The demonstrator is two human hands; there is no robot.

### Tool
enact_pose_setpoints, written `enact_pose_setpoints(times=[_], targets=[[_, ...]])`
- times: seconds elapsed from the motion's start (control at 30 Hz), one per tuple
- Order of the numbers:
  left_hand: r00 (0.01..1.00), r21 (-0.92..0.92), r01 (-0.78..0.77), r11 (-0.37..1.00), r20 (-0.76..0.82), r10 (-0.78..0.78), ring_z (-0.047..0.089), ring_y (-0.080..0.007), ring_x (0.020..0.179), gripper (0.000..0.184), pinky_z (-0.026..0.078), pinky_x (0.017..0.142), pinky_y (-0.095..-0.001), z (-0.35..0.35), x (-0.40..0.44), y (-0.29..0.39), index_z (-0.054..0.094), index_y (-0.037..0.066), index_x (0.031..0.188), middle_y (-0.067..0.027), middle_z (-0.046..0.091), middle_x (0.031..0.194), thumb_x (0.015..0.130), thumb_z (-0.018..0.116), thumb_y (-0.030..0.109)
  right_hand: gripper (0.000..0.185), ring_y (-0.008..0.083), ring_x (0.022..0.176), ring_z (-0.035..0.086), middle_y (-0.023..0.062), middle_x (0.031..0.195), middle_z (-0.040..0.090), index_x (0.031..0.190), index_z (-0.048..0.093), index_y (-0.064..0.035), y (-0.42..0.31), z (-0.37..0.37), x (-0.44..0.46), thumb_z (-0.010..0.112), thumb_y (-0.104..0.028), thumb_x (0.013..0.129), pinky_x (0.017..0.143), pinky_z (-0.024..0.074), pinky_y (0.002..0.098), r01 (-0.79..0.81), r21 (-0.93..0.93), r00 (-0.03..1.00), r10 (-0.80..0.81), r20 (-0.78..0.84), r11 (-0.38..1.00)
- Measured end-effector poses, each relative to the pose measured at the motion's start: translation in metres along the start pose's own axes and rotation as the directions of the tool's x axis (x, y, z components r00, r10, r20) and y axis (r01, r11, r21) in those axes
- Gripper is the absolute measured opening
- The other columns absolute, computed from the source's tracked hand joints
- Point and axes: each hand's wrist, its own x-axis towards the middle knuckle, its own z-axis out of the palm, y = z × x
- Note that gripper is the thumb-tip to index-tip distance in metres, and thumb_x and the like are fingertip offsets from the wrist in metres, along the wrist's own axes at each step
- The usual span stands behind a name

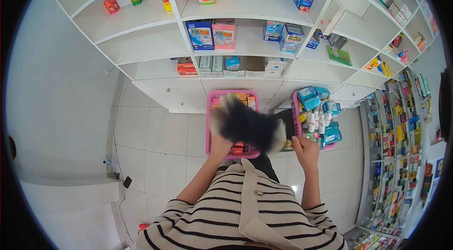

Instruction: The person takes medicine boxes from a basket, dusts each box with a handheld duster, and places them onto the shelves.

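My right hand (305, 149) is closed around the handle of a feather duster (252, 125), whose dark feathers with pale ends stretch to the left and look blurred. Behind the feathers, my left hand (220, 142) reaches up over a pink basket (208, 122). Its fingers are hidden by the duster, so I cannot see whether they grip anything. Red and orange boxes lie in this basket, partly covered by the feathers. Just beyond my right hand stands a second pink basket (295, 110) with white bottles (322, 122) and blue packs (311, 102).
White shelves (255, 10) ahead carry medicine boxes, including Koolfever packs (201, 35). A dark stool-like object (285, 120) sits between the baskets. Crowded product racks (396, 155) rise at the right. A cable (116, 127) runs along the tiled floor at the left.
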Motion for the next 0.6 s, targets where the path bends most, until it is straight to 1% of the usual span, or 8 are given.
enact_pose_setpoints(times=[0.07, 0.2, 0.23, 0.33, 0.4, 0.47, 0.53, 0.6], targets=[[0.988, 0.454, -0.134, 0.881, -0.003, 0.152, 0.061, -0.0233, 0.104, 0.062, 0.046, 0.091, -0.0323, 0.001, 0.002, 0.009, 0.045, -0.003, 0.127, -0.0134, 0.062, 0.111, 0.07, 0.071, -0.002, 0.034, 0.0292, 0.047, 0.051, 0.0106, 0.055, 0.053, 0.06, 0.056, -0.003, 0.009, -0.002, 0.0, 0.067, -0.023, 0.085, 0.044, 0.036, 0.0383, -0.041, -0.068, 0.998, 0.043, 0.036, 0.997], [0.996, 0.522, -0.004, 0.853, 0.079, -0.044, 0.063, -0.0281, 0.105, 0.055, 0.047, 0.092, -0.0353, 0.001, 0.006, 0.03, 0.053, -0.002, 0.119, -0.0181, 0.063, 0.113, 0.068, 0.074, 0.007, 0.034, 0.0292, 0.047, 0.051, 0.0105, 0.055, 0.054, 0.061, 0.057, -0.0032, 0.012, -0.015, 0.004, 0.067, -0.024, 0.085, 0.044, 0.0364, 0.0382, 0.009, -0.083, 0.995, -0.001, 0.103, 0.996], [0.996, 0.66, 0.02, 0.751, -0.081, 0.044, 0.063, -0.03, 0.104, 0.058, 0.046, 0.094, -0.037, 0.005, 0.004, 0.021, 0.054, 0.001, 0.119, -0.0179, 0.065, 0.109, 0.067, 0.077, 0.01, 0.034, 0.0293, 0.046, 0.051, 0.0107, 0.055, 0.054, 0.061, 0.057, -0.0032, 0.016, -0.013, 0.003, 0.067, -0.024, 0.085, 0.044, 0.0363, 0.0382, -0.018, -0.132, 0.997, 0.027, 0.068, 0.991], [0.993, 0.731, -0.11, 0.674, 0.059, 0.098, 0.057, -0.0353, 0.104, 0.069, 0.046, 0.089, -0.0417, 0.001, 0.004, 0.016, 0.048, 0.002, 0.126, -0.0191, 0.058, 0.111, 0.066, 0.079, 0.016, 0.034, 0.0295, 0.046, 0.051, 0.0113, 0.055, 0.054, 0.06, 0.058, -0.0032, 0.02, -0.02, 0.008, 0.067, -0.025, 0.085, 0.044, 0.0359, 0.0383, -0.006, -0.075, 0.995, 0.013, 0.102, 0.997], [0.986, 0.555, -0.16, 0.817, 0.042, 0.164, 0.056, -0.0357, 0.102, 0.07, 0.046, 0.088, -0.0423, -0.006, 0.004, -0.015, 0.049, 0.001, 0.124, -0.0183, 0.056, 0.111, 0.063, 0.08, 0.014, 0.035, 0.0296, 0.046, 0.051, 0.0117, 0.055, 0.054, 0.06, 0.058, -0.003, 0.023, -0.019, 0.008, 0.067, -0.026, 0.085, 0.044, 0.0357, 0.0385, 0.018, 0.033, 0.986, -0.024, 0.164, 0.999], [0.982, 0.725, -0.16, 0.67, 0.048, 0.182, 0.055, -0.0351, 0.103, 0.07, 0.045, 0.089, -0.042, 0.004, 0.009, 0.009, 0.05, 0.003, 0.124, -0.0178, 0.055, 0.111, 0.061, 0.08, 0.013, 0.035, 0.03, 0.046, 0.051, 0.0126, 0.055, 0.053, 0.061, 0.058, -0.0027, 0.029, -0.009, 0.008, 0.067, -0.026, 0.085, 0.044, 0.0355, 0.0385, -0.036, -0.087, 0.999, 0.039, 0.03, 0.996], [0.991, 0.726, -0.122, 0.677, 0.056, 0.118, 0.055, -0.0354, 0.104, 0.069, 0.043, 0.091, -0.0428, -0.001, 0.013, -0.006, 0.051, 0.002, 0.122, -0.0182, 0.056, 0.11, 0.061, 0.081, 0.013, 0.036, 0.0305, 0.047, 0.051, 0.0131, 0.055, 0.053, 0.061, 0.057, -0.0025, 0.033, -0.01, 0.01, 0.067, -0.027, 0.085, 0.045, 0.0356, 0.0388, -0.046, -0.045, 0.993, 0.051, 0.105, 0.998], [0.878, 0.68, -0.476, 0.557, 0.33, 0.348, 0.054, -0.036, 0.103, 0.066, 0.043, 0.09, -0.0424, -0.006, 0.026, -0.022, 0.052, 0.001, 0.118, -0.0189, 0.056, 0.107, 0.06, 0.081, 0.012, 0.036, 0.0311, 0.047, 0.051, 0.0136, 0.055, 0.053, 0.061, 0.057, -0.0023, 0.036, -0.006, 0.012, 0.066, -0.027, 0.086, 0.045, 0.0357, 0.0391, -0.048, 0.001, 0.985, 0.047, 0.168, 0.999]])
